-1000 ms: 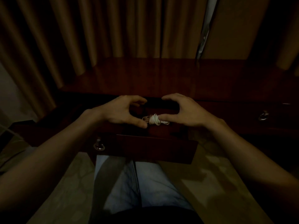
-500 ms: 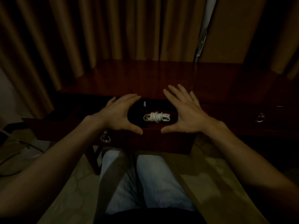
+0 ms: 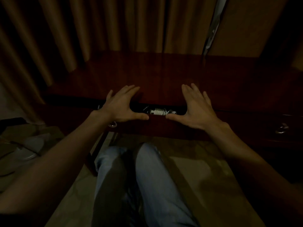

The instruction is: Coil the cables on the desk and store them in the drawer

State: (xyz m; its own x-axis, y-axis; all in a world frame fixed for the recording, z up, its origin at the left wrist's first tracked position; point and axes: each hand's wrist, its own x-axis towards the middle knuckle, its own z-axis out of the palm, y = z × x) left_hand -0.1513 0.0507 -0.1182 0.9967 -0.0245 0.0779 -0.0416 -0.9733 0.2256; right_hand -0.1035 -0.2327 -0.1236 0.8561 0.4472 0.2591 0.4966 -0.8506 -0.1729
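A coiled white cable (image 3: 158, 111) lies inside the dark wooden drawer (image 3: 157, 126), seen only through a narrow gap under the desk top (image 3: 164, 74). My left hand (image 3: 122, 105) and my right hand (image 3: 195, 107) are spread flat with straight fingers, thumbs pressing on the drawer's front edge on either side of the cable. Neither hand holds anything.
Brown curtains (image 3: 82, 30) hang behind the desk. A ring pull (image 3: 112, 125) shows by my left wrist, and another ring pull (image 3: 281, 130) sits on the drawer at the right. My legs in jeans (image 3: 147, 177) are under the desk. A pale round object (image 3: 31, 148) lies on the floor at left.
My hands let go of the coiled cable, which now lies in the drawer. Both hands spread flat and the drawer has slid in until only a slit stays open.
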